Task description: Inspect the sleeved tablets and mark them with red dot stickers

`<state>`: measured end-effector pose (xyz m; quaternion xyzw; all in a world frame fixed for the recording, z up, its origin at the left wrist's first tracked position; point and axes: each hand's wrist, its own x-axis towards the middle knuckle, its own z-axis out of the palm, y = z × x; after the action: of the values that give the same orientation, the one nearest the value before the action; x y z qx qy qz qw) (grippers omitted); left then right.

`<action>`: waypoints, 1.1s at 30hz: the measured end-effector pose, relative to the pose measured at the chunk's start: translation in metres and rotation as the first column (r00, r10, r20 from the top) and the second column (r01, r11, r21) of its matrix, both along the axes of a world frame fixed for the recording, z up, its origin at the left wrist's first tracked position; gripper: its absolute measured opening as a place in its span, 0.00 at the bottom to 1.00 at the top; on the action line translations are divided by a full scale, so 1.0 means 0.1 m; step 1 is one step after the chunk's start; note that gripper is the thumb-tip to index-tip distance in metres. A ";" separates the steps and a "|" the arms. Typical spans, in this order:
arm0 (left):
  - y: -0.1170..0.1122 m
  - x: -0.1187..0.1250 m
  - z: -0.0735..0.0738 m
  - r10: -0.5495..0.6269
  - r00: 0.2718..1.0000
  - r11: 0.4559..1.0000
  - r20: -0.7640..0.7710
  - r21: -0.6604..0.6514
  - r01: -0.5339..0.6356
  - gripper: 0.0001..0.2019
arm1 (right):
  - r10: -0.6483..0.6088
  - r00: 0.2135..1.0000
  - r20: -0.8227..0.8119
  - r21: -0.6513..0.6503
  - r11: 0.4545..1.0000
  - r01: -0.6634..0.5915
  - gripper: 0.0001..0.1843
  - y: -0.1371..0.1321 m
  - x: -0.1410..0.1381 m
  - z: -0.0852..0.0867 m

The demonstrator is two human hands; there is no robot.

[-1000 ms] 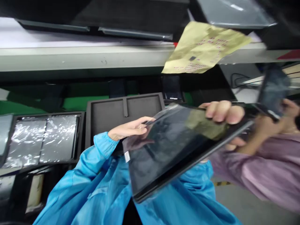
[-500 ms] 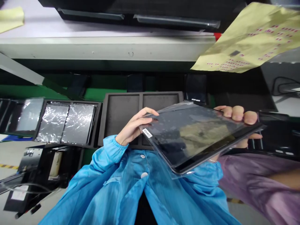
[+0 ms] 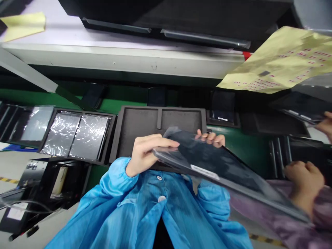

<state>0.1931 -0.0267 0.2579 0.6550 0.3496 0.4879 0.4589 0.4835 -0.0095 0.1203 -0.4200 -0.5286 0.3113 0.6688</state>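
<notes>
A dark tablet (image 3: 220, 162) in clear plastic film is tilted in front of my chest, slightly blurred, with its long end reaching down to the right. My left hand (image 3: 146, 152) grips its left end, the forefinger lying over the surface. Fingertips of my right hand (image 3: 211, 138) curl over the far edge; the rest of that hand is behind the tablet. A white label (image 3: 204, 172) shows along the near side. Just behind the tablet lies a black foam tray (image 3: 137, 129) with two recesses, partly covered by my left hand and the tablet.
On the left, another tray (image 3: 110, 138) holds film-wrapped tablets (image 3: 89, 135). At right, a co-worker's hand (image 3: 307, 181) rests near dark upright panels (image 3: 282, 152); their other hand holds a dark tablet (image 3: 301, 105). A yellow paper (image 3: 285, 65) hangs from the shelf (image 3: 129, 58).
The tablet has turned, its right end swinging down and toward me. My right hand has moved from the right end to the far edge. A co-worker's hands and tablet have appeared at right.
</notes>
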 end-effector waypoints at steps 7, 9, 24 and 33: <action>-0.03 -0.10 0.08 0.166 0.886 0.949 -0.433 0.315 -0.023 0.13 | 0.197 0.965 0.172 0.014 0.979 -0.202 0.35 -0.53 -0.21 0.92; -0.05 -0.08 0.10 0.194 0.848 0.933 -0.494 0.361 -0.003 0.13 | 0.194 0.883 0.427 -0.017 0.978 -0.207 0.37 -0.61 -0.36 1.27; 0.05 -0.65 -0.06 0.214 0.962 0.975 -0.167 -0.019 -0.220 0.44 | -0.193 0.974 0.117 0.153 0.973 0.174 0.11 -0.57 -0.33 0.76; 0.03 -0.33 -0.02 -0.092 0.995 0.964 0.025 -0.247 0.096 0.09 | -0.191 0.981 -0.040 0.188 0.963 0.195 0.15 -0.33 0.12 0.04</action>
<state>0.1605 -0.0237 0.2555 0.6050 0.3734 0.4224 0.5623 0.4951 -0.0427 0.1241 -0.4000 -0.5053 0.1971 0.7388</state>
